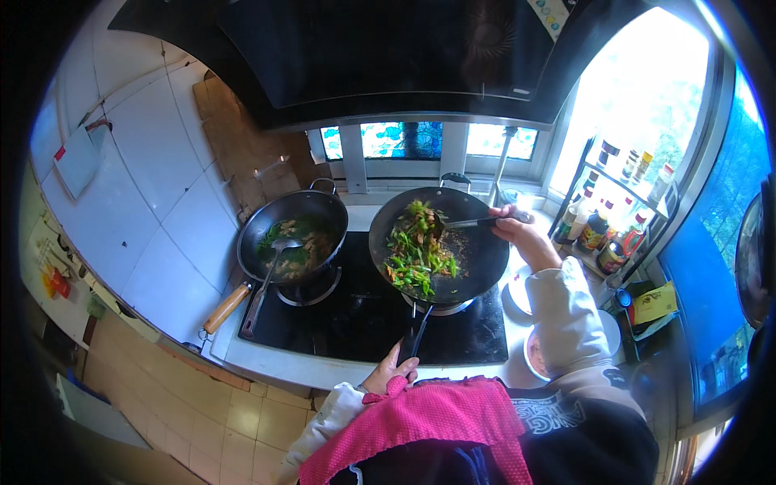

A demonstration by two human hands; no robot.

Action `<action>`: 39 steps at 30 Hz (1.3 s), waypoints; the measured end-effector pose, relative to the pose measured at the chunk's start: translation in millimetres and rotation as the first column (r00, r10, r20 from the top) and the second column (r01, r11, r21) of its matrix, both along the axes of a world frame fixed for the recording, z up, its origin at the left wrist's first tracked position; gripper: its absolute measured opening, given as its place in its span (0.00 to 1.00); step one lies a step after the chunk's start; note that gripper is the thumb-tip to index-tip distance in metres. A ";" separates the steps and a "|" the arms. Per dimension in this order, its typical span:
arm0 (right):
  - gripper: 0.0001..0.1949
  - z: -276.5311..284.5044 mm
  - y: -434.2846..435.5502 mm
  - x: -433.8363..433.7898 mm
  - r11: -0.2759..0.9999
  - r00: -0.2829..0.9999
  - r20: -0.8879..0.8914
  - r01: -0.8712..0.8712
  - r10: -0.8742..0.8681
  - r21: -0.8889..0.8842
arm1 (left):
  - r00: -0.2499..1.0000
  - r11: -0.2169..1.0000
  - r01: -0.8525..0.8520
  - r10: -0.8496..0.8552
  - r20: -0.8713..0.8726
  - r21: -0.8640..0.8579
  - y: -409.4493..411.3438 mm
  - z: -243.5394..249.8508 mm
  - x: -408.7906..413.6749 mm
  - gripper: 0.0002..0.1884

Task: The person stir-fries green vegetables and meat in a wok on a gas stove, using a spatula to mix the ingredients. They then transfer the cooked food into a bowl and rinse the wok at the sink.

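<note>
My left hand (393, 368) grips the black handle (414, 335) of a dark wok (485, 254) on the right burner. Sliced green peppers with browned bits (424, 254) lie heaped on the left half of its inside. In my right hand (522, 233) is the handle of a metal cooking spatula or ladle (470, 223), which reaches in from the right. Its head touches the food and is partly covered by it. On the left burner stands a second wok (245, 239) with a wooden handle, holding broth, greens and pale pieces. A ladle (276, 260) leans in it.
Bottles of sauce (594, 227) and spice jars fill a rack (624, 188) at the right window. Bowls (533, 357) stand beside the black glass hob (364, 315), under my right sleeve. A dark range hood (388, 60) overhangs the back. A cleaver (82, 160) hangs on the left tiled wall.
</note>
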State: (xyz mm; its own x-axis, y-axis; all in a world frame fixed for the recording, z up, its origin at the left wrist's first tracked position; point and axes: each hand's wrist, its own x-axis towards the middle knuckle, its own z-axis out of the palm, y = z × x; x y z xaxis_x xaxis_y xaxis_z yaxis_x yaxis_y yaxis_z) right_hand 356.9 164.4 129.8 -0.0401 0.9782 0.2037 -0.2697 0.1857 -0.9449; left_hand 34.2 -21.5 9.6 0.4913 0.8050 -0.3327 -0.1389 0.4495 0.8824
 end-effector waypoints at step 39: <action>0.06 -37.2 -86.5 -46.5 0.742 0.615 0.762 -0.411 -0.203 0.530 | 0.984 0.999 -0.034 0.036 -0.176 0.015 3.4 7.5 -2.6 0.38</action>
State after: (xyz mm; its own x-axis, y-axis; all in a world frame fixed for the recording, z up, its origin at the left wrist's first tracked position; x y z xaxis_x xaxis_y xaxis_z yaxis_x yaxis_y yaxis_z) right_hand 310.4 77.9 92.6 -0.5642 0.6034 0.5635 0.3935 0.7965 -0.4590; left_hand 31.6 -18.1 17.1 0.3975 0.8251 -0.4014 0.0037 0.4360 0.8999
